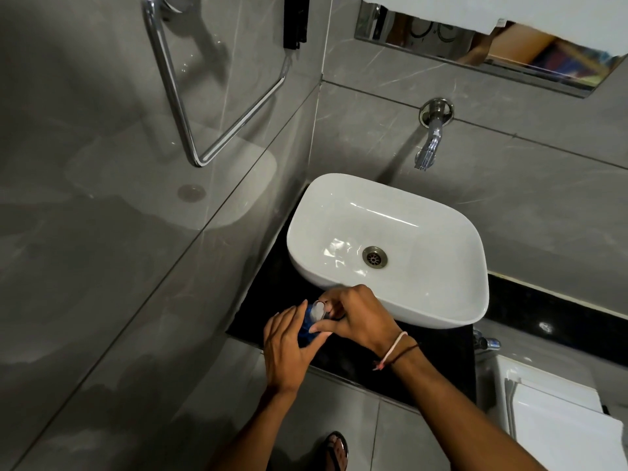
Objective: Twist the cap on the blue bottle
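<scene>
Here, at the near corner of the black polished stone counter, a person works on a small blue plastic bottle with a whitish cap. The bottle stands on the counter just in front of the white rounded ceramic basin, close to the grey tiled side wall. The left hand wraps the bottle's body from the near side, fingers curled about it, seemingly to keep it steady. The right hand comes over from the basin side with its fingers bent at the cap and the thumb laid along the bottle's side, which looks like a pinch on the top; whether the cap is turning I cannot tell. Thin cord bracelets circle the right wrist.

The basin holds a metal drain and sits under a chrome wall tap, so water falls straight into the bowl. A bent chrome towel rail hangs on the side wall, a mirror's lower edge shows above, and a sandalled foot stands on the floor tiles below
</scene>
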`<state>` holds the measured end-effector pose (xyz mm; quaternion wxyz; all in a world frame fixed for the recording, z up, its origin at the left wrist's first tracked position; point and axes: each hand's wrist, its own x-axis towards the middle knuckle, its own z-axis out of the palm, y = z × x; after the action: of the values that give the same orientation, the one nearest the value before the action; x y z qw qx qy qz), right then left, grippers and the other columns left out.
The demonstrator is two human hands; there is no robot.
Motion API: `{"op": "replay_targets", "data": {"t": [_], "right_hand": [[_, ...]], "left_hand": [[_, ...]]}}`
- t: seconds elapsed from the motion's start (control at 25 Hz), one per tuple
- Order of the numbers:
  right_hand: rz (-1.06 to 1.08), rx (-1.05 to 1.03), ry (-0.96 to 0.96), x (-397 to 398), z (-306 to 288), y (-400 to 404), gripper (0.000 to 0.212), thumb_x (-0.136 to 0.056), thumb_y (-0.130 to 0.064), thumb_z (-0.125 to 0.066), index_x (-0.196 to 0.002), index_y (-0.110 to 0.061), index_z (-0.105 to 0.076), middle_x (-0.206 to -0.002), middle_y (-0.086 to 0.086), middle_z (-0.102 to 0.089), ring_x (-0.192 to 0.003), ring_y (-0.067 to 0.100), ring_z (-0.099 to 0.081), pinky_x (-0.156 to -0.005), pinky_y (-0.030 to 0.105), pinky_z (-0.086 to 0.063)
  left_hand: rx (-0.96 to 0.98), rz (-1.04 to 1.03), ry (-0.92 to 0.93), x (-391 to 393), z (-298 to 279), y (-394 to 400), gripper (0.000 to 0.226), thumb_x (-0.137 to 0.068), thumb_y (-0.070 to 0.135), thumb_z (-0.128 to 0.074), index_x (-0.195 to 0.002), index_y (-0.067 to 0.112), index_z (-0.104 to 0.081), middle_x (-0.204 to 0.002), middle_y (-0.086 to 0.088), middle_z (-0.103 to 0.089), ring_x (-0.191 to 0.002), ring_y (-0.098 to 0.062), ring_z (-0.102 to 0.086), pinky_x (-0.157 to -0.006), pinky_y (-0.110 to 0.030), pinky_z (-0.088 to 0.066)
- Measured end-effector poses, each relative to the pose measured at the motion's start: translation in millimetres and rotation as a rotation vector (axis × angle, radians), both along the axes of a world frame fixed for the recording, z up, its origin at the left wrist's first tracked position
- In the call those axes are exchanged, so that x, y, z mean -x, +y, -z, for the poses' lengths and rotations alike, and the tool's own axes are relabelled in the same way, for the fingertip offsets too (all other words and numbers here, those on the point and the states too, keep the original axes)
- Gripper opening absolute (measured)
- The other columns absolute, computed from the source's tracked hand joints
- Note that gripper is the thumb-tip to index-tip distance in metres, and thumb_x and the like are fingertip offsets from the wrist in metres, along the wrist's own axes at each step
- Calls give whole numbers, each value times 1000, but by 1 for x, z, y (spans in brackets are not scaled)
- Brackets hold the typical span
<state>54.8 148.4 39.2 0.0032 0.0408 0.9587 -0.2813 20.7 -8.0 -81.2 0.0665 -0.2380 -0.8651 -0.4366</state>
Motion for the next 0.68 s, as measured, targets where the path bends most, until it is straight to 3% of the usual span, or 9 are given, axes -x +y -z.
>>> {"op": "replay_targets", "data": {"t": [0.16,0.32,0.4,0.52,0.68], "right_hand": [[28,0,1,0,4,-2,51,-67,-59,-85,-95,-19,-71,-87,-3,-75,-78,14,-69,-75,34,-60],[188,314,-27,-16,14,2,59,-80,-55,-78,-126,-21,-66,-107,-4,-74,-98,4,-70,-88,18,-58],[287,453,-39,-24,26,6,43,-93,-39,-70,-130,-20,-65,-116,0,-74,-108,4,-70,-98,24,-57],[393,580,-212,-29,45,7,33,-101,-23,-61,-131,-12,-65,-119,14,-75,-114,17,-69,-106,41,-55],[507,896,-339,-12,55,-9,37,-103,-21,-58,-137,-7,-60,-115,22,-73,-109,31,-72,-98,39,-58]], "left_hand": [[14,-10,-9,-1,-3,0,72,-80,64,-60,-131,13,-64,-124,-4,-71,-116,-21,-63,-102,-46,-48],[33,-20,-22,-2,-4,1,73,-79,67,-63,-131,15,-64,-125,-2,-71,-115,-18,-64,-100,-42,-48],[31,-30,-45,-3,-6,1,77,-77,70,-65,-131,15,-64,-124,-1,-72,-114,-16,-65,-99,-42,-49],[26,-33,-85,-3,-10,1,75,-75,65,-71,-131,15,-64,-124,-1,-72,-112,-16,-66,-98,-41,-51],[30,-27,-107,5,-14,-10,71,-73,44,-84,-133,12,-63,-124,-6,-72,-111,-23,-68,-93,-45,-55]]}}
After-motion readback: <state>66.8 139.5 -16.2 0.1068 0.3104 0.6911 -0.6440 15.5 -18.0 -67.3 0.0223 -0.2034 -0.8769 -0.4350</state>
